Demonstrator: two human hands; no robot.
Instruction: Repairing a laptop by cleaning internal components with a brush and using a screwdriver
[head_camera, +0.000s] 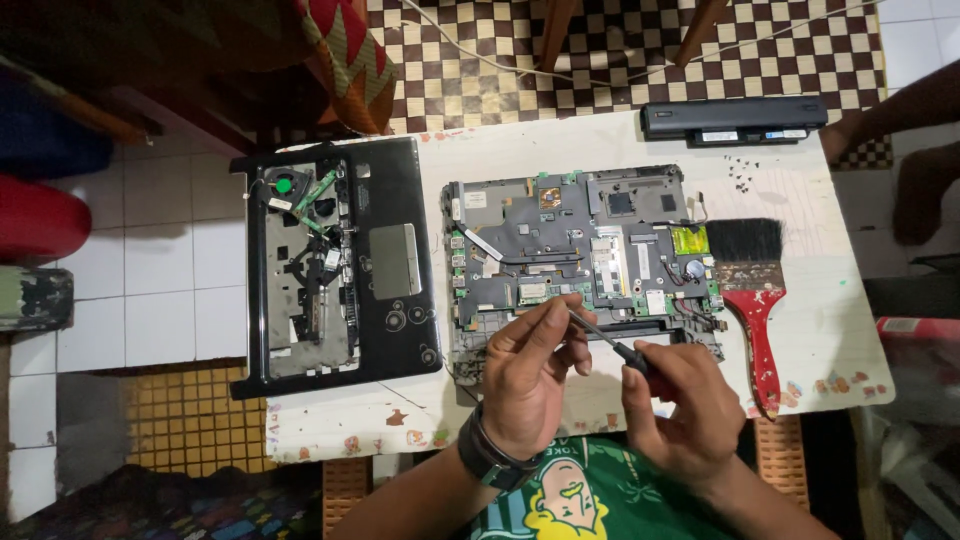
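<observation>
An opened laptop base (580, 250) with its bare circuit board lies in the middle of a small white table (500, 150). My right hand (680, 405) grips the black handle of a screwdriver (612, 342) over the base's near edge. My left hand (530, 370), with a dark watch on its wrist, pinches the screwdriver's metal shaft near the tip. The tip sits close to the board's front edge.
The laptop's black top cover (335, 265) lies upside down at the table's left. A red-handled paintbrush (752, 290) lies right of the base. A black battery (733, 118) and several loose screws (740, 175) sit at the far right. Tiled floor lies left, and another person's limb (900, 130) shows right.
</observation>
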